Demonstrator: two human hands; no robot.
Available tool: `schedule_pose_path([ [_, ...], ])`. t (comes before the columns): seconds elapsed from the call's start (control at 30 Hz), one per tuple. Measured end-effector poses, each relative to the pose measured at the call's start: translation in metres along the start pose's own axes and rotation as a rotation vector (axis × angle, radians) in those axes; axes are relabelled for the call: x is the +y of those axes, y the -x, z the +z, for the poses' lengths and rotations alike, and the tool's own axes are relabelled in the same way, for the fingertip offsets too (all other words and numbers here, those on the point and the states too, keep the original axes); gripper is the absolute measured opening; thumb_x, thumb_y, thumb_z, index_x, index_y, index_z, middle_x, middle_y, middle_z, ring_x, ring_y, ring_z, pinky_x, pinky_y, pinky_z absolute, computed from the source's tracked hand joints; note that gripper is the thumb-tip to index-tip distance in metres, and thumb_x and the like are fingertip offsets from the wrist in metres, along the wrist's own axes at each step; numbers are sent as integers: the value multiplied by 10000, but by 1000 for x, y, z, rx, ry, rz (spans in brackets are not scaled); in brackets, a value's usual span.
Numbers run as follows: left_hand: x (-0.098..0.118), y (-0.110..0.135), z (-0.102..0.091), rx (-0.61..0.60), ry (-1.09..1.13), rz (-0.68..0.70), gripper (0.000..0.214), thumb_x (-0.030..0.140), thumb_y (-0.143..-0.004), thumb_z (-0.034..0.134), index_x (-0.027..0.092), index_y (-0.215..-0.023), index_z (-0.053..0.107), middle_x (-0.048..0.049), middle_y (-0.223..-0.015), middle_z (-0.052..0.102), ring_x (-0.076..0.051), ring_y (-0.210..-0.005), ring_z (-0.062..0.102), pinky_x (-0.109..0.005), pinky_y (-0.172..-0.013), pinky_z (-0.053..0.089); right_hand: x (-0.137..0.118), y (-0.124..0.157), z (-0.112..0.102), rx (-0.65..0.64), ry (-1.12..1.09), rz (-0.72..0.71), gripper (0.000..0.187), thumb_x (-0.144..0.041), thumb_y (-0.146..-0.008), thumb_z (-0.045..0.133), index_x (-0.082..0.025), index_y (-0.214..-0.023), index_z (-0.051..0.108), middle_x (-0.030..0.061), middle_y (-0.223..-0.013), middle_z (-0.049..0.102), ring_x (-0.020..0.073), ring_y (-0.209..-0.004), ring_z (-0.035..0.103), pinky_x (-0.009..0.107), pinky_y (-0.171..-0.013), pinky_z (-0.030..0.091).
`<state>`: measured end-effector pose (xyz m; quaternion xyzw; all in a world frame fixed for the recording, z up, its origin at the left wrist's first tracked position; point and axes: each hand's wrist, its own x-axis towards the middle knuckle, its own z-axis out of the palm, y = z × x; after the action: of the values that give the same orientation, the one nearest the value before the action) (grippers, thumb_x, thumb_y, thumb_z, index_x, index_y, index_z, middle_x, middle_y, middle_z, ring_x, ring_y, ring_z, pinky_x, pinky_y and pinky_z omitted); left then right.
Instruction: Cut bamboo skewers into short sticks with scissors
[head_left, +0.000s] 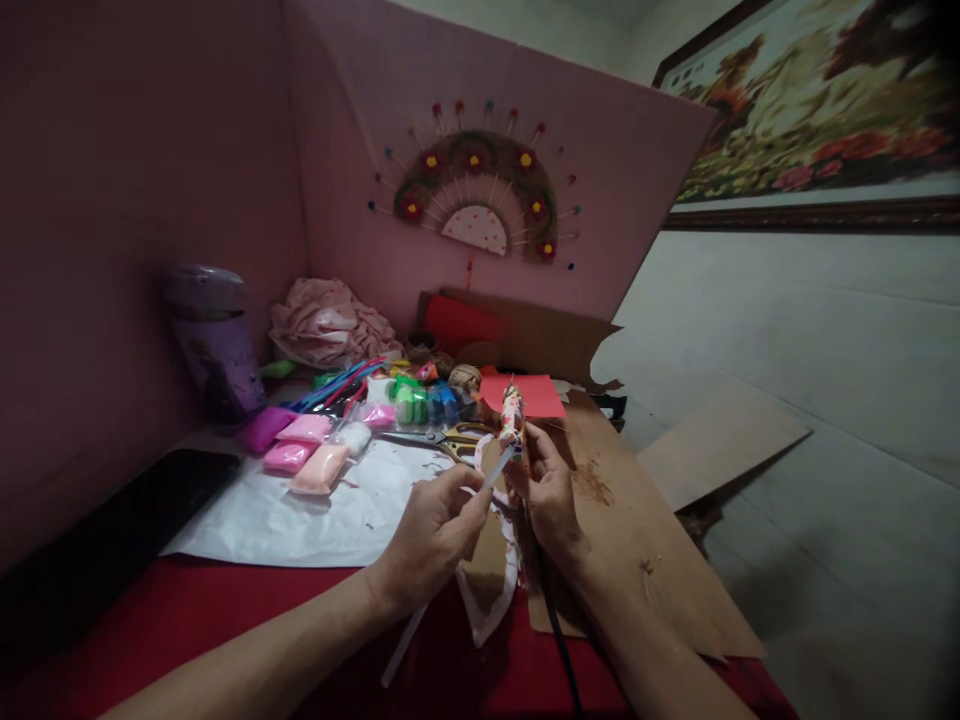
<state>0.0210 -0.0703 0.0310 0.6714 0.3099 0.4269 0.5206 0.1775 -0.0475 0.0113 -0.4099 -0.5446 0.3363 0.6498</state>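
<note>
My left hand (442, 515) pinches a long translucent glue stick (498, 466) between thumb and fingers. Its upper end meets the back of a slim glue gun (511, 415) with a floral-patterned body, whose tip points away from me. My right hand (553, 495) is wrapped around the glue gun, and a black cord (556, 625) hangs below it. The lower part of the stick shows beneath my left wrist. Under both hands lies a cardboard cutout (484, 575) edged with pale patterned cloth, partly hidden by them.
Scissors (442, 436), bagged clay packs (319, 468) and pipe cleaners (341, 383) lie on a white sheet (300, 535). Cardboard (622, 530) covers the right side of the red table (225, 620). A purple tumbler (216, 345) stands left; a decorated fan shape (474, 185) hangs on the pink panel.
</note>
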Motion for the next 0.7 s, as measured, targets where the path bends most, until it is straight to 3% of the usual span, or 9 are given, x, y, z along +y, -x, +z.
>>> schedule_pose_path([
  [0.13,-1,-2,1,22,91,-90,268,418,-824,491,154,-785,522,68,-419,427,-46,-365,370,-148,-371,267,0,0,2,41,38,-73,443,-287,-703,689,-218,-1114,539,43,-1038,624,168,-854,602,268,-725,499],
  [0.23,2,-4,2,17,235,-190,274,428,-789,533,157,-760,510,85,-383,385,-36,-320,311,-143,-337,223,3,-1,0,78,87,-115,458,-283,-702,690,-210,-1126,533,54,-1079,619,189,-935,597,307,-812,485],
  [0.57,-3,-12,-8,-129,578,-307,290,421,-701,630,146,-753,554,101,-331,330,-28,-268,195,-144,-278,146,5,-2,-6,180,294,-176,484,-289,-702,682,-189,-1151,535,82,-1076,628,210,-918,610,348,-813,490],
  [0.7,-6,-14,-8,-49,550,-243,297,416,-679,661,163,-716,510,104,-337,342,-22,-266,211,-134,-283,149,9,-1,-7,200,409,-233,486,-284,-704,679,-198,-1165,549,85,-1090,626,222,-947,604,365,-836,484],
])
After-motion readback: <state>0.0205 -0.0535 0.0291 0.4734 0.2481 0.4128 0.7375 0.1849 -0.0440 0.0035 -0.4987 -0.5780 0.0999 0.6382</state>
